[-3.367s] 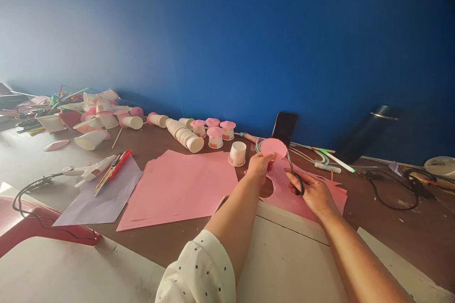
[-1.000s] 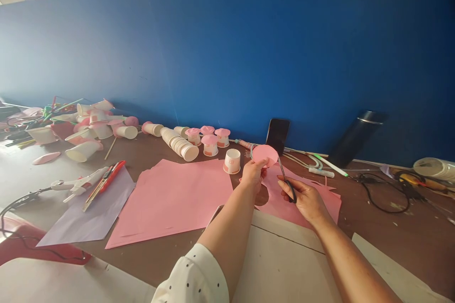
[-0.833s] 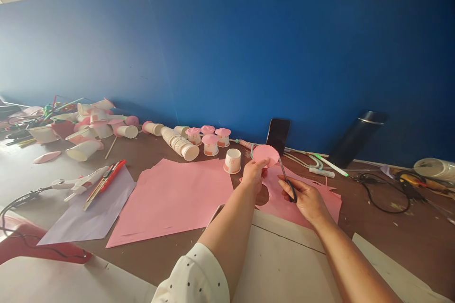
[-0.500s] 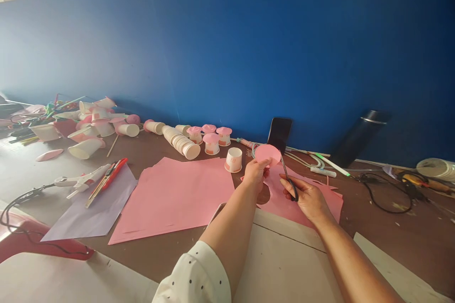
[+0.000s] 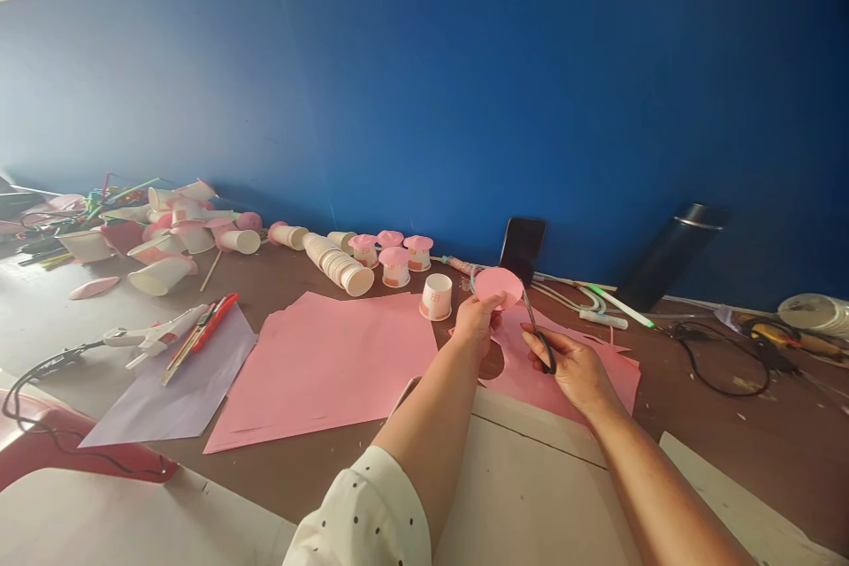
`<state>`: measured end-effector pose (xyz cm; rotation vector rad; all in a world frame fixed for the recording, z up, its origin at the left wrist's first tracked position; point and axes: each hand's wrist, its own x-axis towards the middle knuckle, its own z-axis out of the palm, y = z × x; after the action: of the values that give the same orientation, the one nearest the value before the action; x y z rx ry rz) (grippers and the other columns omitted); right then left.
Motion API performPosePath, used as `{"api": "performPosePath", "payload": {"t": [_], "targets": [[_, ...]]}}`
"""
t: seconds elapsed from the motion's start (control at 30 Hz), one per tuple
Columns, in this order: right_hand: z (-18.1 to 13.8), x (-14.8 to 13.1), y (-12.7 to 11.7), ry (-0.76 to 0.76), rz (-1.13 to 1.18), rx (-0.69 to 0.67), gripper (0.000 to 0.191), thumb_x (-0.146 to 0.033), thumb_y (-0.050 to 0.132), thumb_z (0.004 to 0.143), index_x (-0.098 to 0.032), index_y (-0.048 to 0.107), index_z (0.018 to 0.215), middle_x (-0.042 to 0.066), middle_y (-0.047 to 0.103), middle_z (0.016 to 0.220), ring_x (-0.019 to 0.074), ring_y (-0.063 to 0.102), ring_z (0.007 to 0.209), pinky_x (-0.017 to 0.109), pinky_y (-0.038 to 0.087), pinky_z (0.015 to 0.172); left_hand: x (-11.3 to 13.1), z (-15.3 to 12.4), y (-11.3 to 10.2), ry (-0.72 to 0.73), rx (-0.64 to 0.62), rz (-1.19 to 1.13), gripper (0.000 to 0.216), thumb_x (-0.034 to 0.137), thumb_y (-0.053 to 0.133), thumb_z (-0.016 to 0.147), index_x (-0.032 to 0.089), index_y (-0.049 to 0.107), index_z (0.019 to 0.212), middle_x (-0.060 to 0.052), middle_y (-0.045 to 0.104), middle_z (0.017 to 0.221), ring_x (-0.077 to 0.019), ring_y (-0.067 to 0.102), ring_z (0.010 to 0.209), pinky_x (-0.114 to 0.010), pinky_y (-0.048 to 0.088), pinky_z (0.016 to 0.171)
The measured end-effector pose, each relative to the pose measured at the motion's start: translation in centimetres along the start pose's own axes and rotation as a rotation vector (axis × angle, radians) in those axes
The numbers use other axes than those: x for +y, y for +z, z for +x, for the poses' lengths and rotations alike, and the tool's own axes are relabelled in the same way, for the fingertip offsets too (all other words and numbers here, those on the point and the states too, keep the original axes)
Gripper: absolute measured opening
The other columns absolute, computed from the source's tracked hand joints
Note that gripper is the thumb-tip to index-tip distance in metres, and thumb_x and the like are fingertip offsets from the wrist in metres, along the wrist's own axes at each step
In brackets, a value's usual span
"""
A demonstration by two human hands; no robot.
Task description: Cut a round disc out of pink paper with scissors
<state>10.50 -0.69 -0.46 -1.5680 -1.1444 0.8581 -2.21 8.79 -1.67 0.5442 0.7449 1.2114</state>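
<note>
Between its thumb and fingers, my left hand [image 5: 478,318] pinches a round pink paper disc [image 5: 499,286], held up over the table. My right hand [image 5: 570,364] grips a pair of scissors [image 5: 539,332] by the black handles, their blades pointing up at the disc's right edge. Below both hands lies a pink sheet [image 5: 531,371] with a round hole cut out of it. Left of my left hand a paper cup [image 5: 436,297] stands upright. A larger stack of pink paper [image 5: 332,367] lies farther left.
Several small cups with pink tops [image 5: 394,265] stand behind, beside a row of nested cups [image 5: 338,265]. A glue gun [image 5: 156,332] and a red cutter [image 5: 202,332] lie left. A phone [image 5: 523,249] and black bottle [image 5: 671,256] lean against the blue partition [image 5: 464,88].
Almost nothing differs. Disc, scissors and both hands keep nearly the same places, with only a slight shift of the view.
</note>
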Motion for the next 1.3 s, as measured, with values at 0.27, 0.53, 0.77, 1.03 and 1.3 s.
{"api": "performPosePath", "payload": {"t": [0.27, 0.53, 0.77, 1.03, 1.3], "targets": [[-0.08, -0.08, -0.03, -0.003, -0.018, -0.002, 0.060, -0.067, 0.083, 0.060, -0.019, 0.085, 0.095, 0.000, 0.066, 0.061, 0.0201, 0.061, 0.063, 0.033, 0.052, 0.068, 0.04, -0.01, 0.03, 0.008, 0.006, 0.027, 0.032, 0.028, 0.091, 0.064, 0.015, 0.065, 0.077, -0.001, 0.059, 0.071, -0.0087, 0.047, 0.061, -0.023, 0.039, 0.061], [0.05, 0.25, -0.12, -0.034, -0.029, -0.004, 0.058, -0.066, 0.083, 0.063, -0.020, 0.086, 0.097, 0.001, 0.068, 0.063, 0.0205, 0.063, 0.064, 0.033, 0.053, 0.067, 0.17, -0.12, -0.04, 0.012, 0.004, 0.019, 0.030, 0.027, 0.090, 0.065, 0.015, 0.065, 0.077, 0.000, 0.058, 0.069, -0.0082, 0.046, 0.060, -0.023, 0.038, 0.059], [-0.06, 0.14, 0.08, -0.020, -0.018, -0.007, 0.062, -0.069, 0.084, 0.060, -0.019, 0.086, 0.096, 0.001, 0.069, 0.062, 0.0209, 0.064, 0.062, 0.033, 0.054, 0.065, -0.03, 0.33, 0.25, -0.009, 0.055, -0.022, 0.030, 0.028, 0.090, 0.068, 0.015, 0.067, 0.082, -0.002, 0.061, 0.073, -0.0078, 0.048, 0.059, -0.022, 0.040, 0.060], [-0.24, 0.09, 0.11, -0.003, -0.010, -0.030, 0.064, -0.070, 0.084, 0.060, -0.019, 0.086, 0.098, 0.002, 0.070, 0.065, 0.0211, 0.065, 0.063, 0.034, 0.054, 0.065, -0.21, 0.52, 0.13, 0.000, 0.102, 0.044, 0.033, 0.030, 0.091, 0.067, 0.017, 0.064, 0.079, 0.001, 0.057, 0.068, -0.0097, 0.048, 0.059, -0.024, 0.037, 0.058], [-0.49, -0.41, 0.02, 0.009, -0.023, -0.014, 0.065, -0.069, 0.084, 0.060, -0.018, 0.086, 0.099, 0.002, 0.070, 0.063, 0.0215, 0.066, 0.065, 0.033, 0.054, 0.068, -0.07, 0.29, 0.05, 0.012, 0.071, 0.170, 0.033, 0.033, 0.088, 0.070, 0.017, 0.059, 0.069, 0.004, 0.047, 0.058, -0.0087, 0.039, 0.054, -0.025, 0.031, 0.055]]}}
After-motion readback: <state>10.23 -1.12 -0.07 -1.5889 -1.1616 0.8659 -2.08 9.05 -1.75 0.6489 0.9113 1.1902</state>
